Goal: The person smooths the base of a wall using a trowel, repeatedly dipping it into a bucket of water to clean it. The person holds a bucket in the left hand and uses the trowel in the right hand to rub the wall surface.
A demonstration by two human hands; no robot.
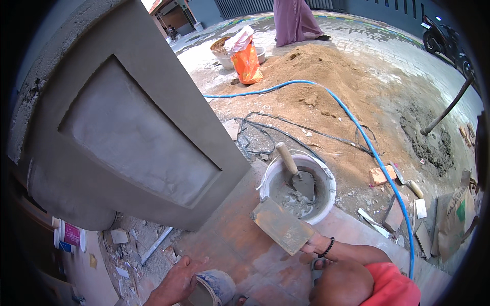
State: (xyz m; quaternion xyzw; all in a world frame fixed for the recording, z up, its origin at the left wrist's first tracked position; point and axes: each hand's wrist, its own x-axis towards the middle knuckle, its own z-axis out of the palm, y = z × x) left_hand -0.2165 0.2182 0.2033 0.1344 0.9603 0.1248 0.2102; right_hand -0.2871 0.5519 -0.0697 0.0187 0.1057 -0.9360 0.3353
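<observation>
In my right hand (309, 244), which wears a dark bead bracelet, is a flat rectangular plastering float (283, 226), its broad face smeared with grey mortar. The float hangs at the near side of a white bucket (331, 196) and covers part of its rim. Wet grey mortar (293, 204) lies in that bucket, and a trowel (304, 184) rests in it with its wooden handle leaning on the far rim. At the bottom, my left hand (178, 278) has its fingers curled at the rim of a smaller mortar-stained bucket (219, 285), partly cut off below.
A grey plastered pillar (168, 102) with a recessed panel stands at left. A blue hose (352, 115) crosses the sand pile (326, 71) and runs down the right. Bricks (383, 175), another trowel (416, 188) and a paper sack (454, 219) lie at right. A person in purple (293, 23) is beyond.
</observation>
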